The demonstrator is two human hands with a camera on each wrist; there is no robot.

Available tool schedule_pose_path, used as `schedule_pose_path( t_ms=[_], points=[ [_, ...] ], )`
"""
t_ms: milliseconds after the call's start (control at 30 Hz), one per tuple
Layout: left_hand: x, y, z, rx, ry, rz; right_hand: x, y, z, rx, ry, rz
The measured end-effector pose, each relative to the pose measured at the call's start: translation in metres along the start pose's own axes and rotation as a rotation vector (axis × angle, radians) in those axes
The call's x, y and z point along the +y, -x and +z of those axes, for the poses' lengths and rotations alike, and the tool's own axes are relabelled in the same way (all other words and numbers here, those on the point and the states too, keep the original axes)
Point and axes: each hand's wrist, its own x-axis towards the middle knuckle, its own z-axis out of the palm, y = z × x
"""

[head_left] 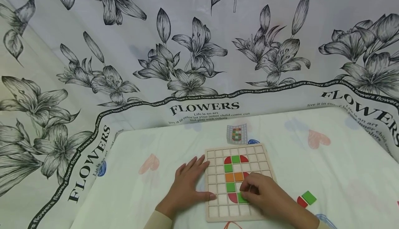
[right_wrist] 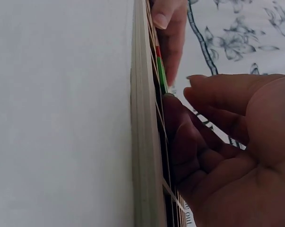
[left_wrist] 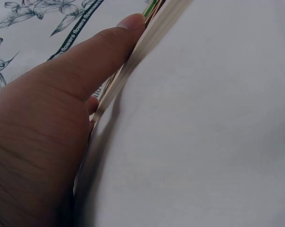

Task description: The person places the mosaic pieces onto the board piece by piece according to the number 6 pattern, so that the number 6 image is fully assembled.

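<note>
A square wooden grid board [head_left: 215,215] lies on the bed-like surface, several tiles set in its cells. Green tiles [head_left: 231,187], orange squares [head_left: 229,177] and red rounded corner pieces [head_left: 232,197] form a figure. My left hand [head_left: 187,187] rests with spread fingers along the left edge, its thumb [left_wrist: 133,22] on the rim. My right hand [head_left: 265,192] is over the lower right of the figure, a fingertip [right_wrist: 168,96] touching a green square [head_left: 242,197] in the grid. In the right wrist view the thumb stands apart from that fingertip.
A small printed pattern card [head_left: 237,134] lies behind the board. To the right are a loose green square [head_left: 309,197] and a loose red rounded piece [head_left: 301,202]. A flower-printed curtain [head_left: 193,49] hangs behind the white cloth [head_left: 131,187].
</note>
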Motion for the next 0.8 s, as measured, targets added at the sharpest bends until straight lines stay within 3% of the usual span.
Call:
schedule_pose_path(
  t_ms=[633,800],
  points=[
    [-0.001,0.0001,0.0012,-0.007,0.001,-0.02,-0.0056,0.0022,-0.0013,0.015,-0.09,-0.021],
    [0.0001,0.0005,0.0017,-0.007,0.004,-0.021,-0.0046,0.0049,-0.0089,0.017,-0.185,-0.034]
  ],
)
